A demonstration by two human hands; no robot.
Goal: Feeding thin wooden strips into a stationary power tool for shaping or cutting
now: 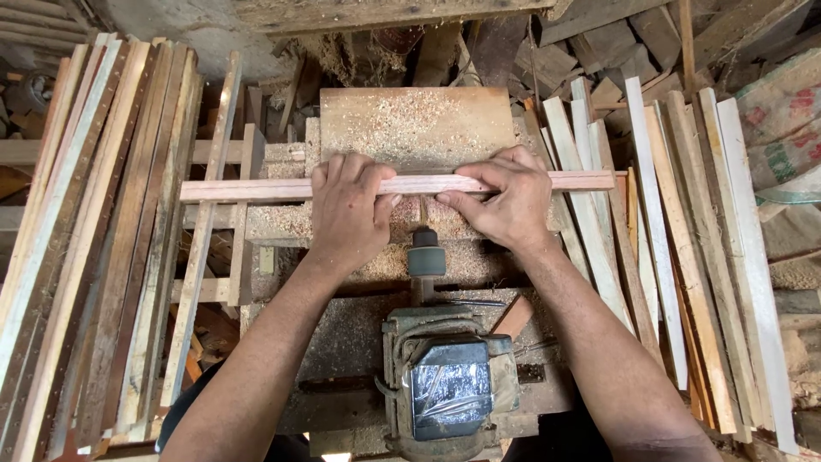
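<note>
1. You are holding a long, thin wooden strip (256,189) with both hands, and it is lying across the machine from side to side.
2. Your left hand (346,210) is closing on the strip from above: the fingers are curling over its far edge and the thumb is pressing on the near edge.
3. Your right hand (503,198) is gripping the same strip in the same way, a little apart from the left hand, with the thumb and first fingers pinching toward the gap between the hands.
4. Between your two hands, just on your side of the strip, a dark spindle (425,257) is standing, joined to the motor (449,381) that is sitting nearer to your body.
5. Beyond your fingers a flat wooden board (416,120) is lying, covered with sawdust (402,109).
6. Outside your left hand, many long wooden slats (94,239) are leaning in a stack.
7. Outside your right hand, more pale slats (684,239) are standing side by side, and the strip's end is reaching toward them.
</note>
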